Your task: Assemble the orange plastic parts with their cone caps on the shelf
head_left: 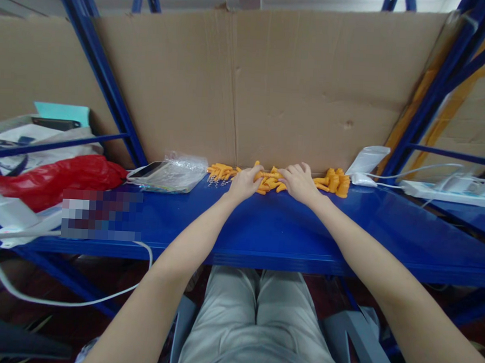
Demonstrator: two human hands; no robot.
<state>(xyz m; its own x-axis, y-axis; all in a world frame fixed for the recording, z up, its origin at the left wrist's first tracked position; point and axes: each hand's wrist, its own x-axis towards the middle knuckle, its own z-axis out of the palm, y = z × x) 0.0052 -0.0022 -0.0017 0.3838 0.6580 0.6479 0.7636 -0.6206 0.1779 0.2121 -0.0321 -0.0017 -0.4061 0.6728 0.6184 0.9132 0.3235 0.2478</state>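
Note:
Small orange plastic-looking pieces (270,184) lie in a heap at the back of the blue shelf. My left hand (244,182) is at the heap's left side, its fingers closed round an orange piece (257,165) whose tip shows above them. My right hand (300,182) reaches in from the other side, fingers bent and thumb against an orange piece between the two hands; its fingertips are partly hidden. Beyond my left hand lie more orange pieces (221,171) and small silvery coiled bits (218,181). Larger orange pieces (338,182) stand grouped right of my right hand.
A cardboard sheet (292,86) rises behind the blue shelf (264,231). At left are a clear plastic packet (178,172), a red bag (72,175) and a white cable (77,304). A white pouch (367,161) and a power strip (449,193) lie at right.

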